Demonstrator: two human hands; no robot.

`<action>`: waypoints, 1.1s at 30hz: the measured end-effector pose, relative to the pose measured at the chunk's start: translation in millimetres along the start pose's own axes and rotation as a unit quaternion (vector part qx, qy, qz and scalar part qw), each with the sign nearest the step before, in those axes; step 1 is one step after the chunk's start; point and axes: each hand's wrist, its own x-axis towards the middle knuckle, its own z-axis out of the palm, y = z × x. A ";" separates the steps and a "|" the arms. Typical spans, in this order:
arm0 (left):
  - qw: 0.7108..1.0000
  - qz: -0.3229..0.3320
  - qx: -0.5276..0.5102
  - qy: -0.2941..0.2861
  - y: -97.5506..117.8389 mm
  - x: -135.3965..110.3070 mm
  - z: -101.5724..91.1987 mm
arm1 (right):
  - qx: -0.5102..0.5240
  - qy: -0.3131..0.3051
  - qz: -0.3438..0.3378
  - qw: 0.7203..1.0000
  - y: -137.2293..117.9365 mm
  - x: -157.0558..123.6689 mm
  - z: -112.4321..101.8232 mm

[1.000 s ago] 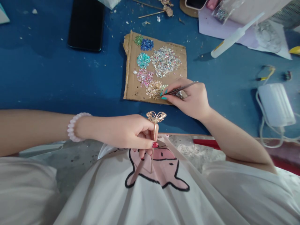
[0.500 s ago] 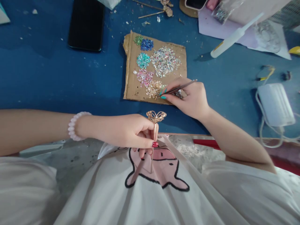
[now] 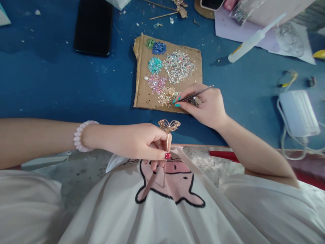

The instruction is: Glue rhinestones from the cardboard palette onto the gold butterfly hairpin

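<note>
My left hand [image 3: 138,141] is closed around the stem of a gold butterfly hairpin [image 3: 168,126], held upright at the table's near edge. My right hand [image 3: 207,105] pinches thin metal tweezers [image 3: 194,95], their tips down among the gold rhinestones [image 3: 167,96] on a piece of cardboard [image 3: 143,83]. The cardboard carries small heaps of stones: green, blue, turquoise, pink, gold and a large clear heap [image 3: 179,66]. A white bead bracelet [image 3: 80,135] circles my left wrist.
A black phone [image 3: 93,26] lies on the blue table at the back left. A white glue applicator [image 3: 254,39] rests on paper at the back right. A white face mask [image 3: 299,113] with its cord lies at the right. Loose hairpin parts [image 3: 177,8] lie at the back.
Almost nothing differs; my right hand with the tweezers has shifted very slightly over the gold stones. The left hand keeps the hairpin still.
</note>
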 end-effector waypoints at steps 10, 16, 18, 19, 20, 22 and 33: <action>1.000 0.005 0.007 0.004 -1.7 0.5 -0.1 | -0.009 -0.002 0.009 1.000 -0.8 -0.7 -2.3; 1.000 0.012 0.011 0.006 -2.5 -0.7 -0.2 | 0.003 -0.007 -0.003 1.000 1.7 -0.9 -3.4; 1.000 0.010 0.008 0.004 -2.1 -0.5 -0.6 | 0.002 -0.006 0.004 1.000 1.9 -1.0 -3.2; 1.000 0.007 0.009 0.004 -1.7 -0.4 -0.8 | -0.002 -0.007 0.008 1.000 1.9 -1.1 -3.1; 1.000 0.005 0.011 0.004 -1.3 -0.3 -1.0 | -0.005 -0.008 0.010 1.000 1.9 -1.1 -3.0; 1.000 0.002 0.016 0.005 -0.4 -0.2 -1.1 | -0.011 -0.007 0.005 1.000 1.8 -1.1 -2.8; 1.000 -0.002 0.010 0.004 -0.3 -0.4 0.1 | -0.002 0.000 -0.010 1.000 0.5 -1.3 -1.8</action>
